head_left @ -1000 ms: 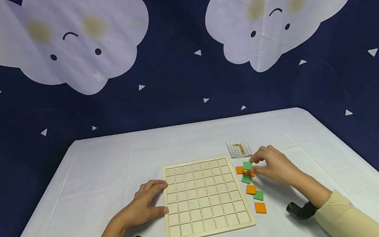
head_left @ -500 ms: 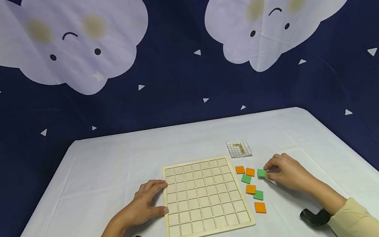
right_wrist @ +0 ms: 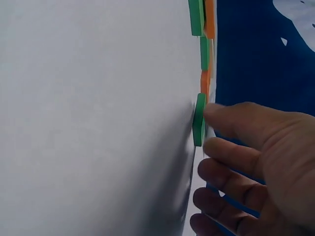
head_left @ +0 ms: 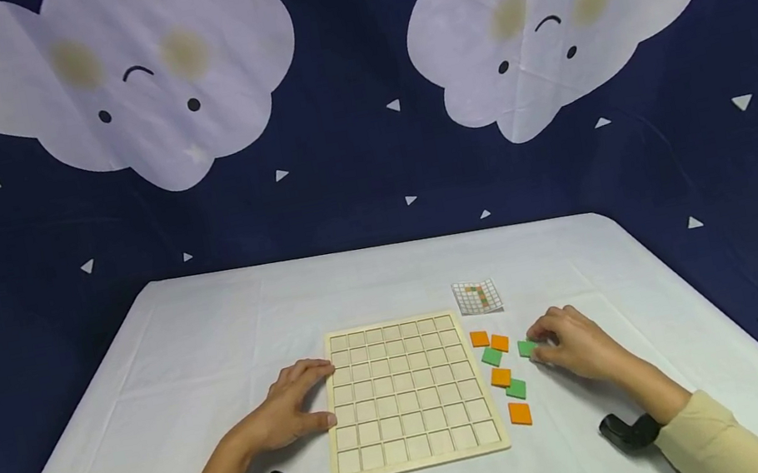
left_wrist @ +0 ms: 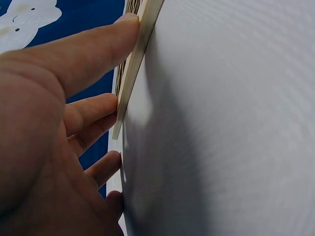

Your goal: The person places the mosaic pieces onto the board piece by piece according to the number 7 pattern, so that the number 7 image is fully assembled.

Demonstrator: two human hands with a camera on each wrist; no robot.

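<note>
My left hand (head_left: 291, 408) rests at the left edge of a square wooden grid board (head_left: 419, 465). Its thumb and fingertips touch the rim, which the left wrist view shows as a pale board edge (left_wrist: 134, 71). To the right of the board, my right hand (head_left: 577, 345) pinches a green tile (head_left: 525, 348) between thumb and index finger. In the right wrist view this green tile (right_wrist: 199, 120) lies low at the white cloth, close to the thumb (right_wrist: 231, 118); the remaining fingers are loosely bent. Part of the tile is hidden by the fingertips.
Between board and right hand lie several loose tiles, among them an orange tile (head_left: 520, 414) and a green tile (head_left: 516, 390). Behind them is a small printed pattern card (head_left: 477, 298). A white cloth (head_left: 227, 322) covers the table, with a dark blue cloud-print curtain (head_left: 370, 187) beyond.
My right hand has drawn the green tile out of the loose tiles, to the right and slightly nearer me. Over the last half second it has barely shifted. The left hand stays put.
</note>
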